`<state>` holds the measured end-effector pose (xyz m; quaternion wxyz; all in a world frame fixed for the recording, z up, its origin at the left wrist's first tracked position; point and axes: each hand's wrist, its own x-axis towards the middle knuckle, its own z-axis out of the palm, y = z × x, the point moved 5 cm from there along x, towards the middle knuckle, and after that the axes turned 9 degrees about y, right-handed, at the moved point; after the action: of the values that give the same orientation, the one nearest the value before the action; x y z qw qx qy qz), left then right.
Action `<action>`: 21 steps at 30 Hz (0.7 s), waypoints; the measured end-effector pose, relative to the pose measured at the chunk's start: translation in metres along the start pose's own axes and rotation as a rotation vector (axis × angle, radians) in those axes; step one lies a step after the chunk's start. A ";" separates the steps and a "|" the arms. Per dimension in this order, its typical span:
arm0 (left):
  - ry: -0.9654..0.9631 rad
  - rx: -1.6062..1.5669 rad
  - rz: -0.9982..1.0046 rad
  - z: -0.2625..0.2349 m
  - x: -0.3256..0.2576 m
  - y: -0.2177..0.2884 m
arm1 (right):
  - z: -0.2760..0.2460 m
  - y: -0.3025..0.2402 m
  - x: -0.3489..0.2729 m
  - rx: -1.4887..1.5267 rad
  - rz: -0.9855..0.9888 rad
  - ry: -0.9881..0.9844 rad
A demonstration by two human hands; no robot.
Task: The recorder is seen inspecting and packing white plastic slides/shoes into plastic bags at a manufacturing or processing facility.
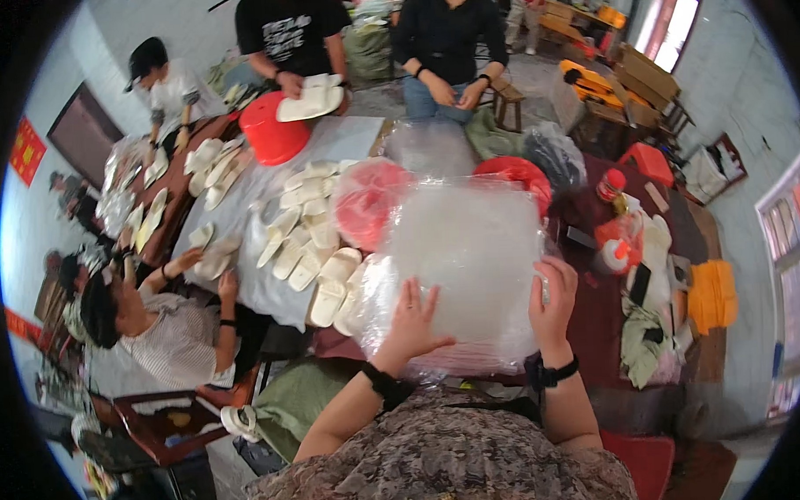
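Observation:
A thick stack of clear plastic bags lies on the table right in front of me. My left hand rests on its near left part, fingers spread. Along the right edge of the stack is my right hand, its fingers bent with a gap between them and the thumb; it touches the side of the pile. Past the stack's left edge sits a round red bundle wrapped in clear plastic. Many pale slippers lie in rows left of it.
A red bucket stands at the far left of the table. Two people are across from me, one holding slippers. At my left another person handles a slipper. A white bottle and cloths lie to the right.

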<state>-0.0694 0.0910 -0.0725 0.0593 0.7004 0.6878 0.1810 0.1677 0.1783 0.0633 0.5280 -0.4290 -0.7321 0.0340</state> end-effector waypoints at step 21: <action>0.326 -1.106 -1.248 0.077 -0.054 -0.312 | 0.106 -0.035 -0.082 -0.289 0.119 -0.740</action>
<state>-0.3372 0.0656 -0.2571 0.3823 0.0277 0.7606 0.5241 0.0679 0.1445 -0.0273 0.1601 -0.4995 -0.8438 0.1134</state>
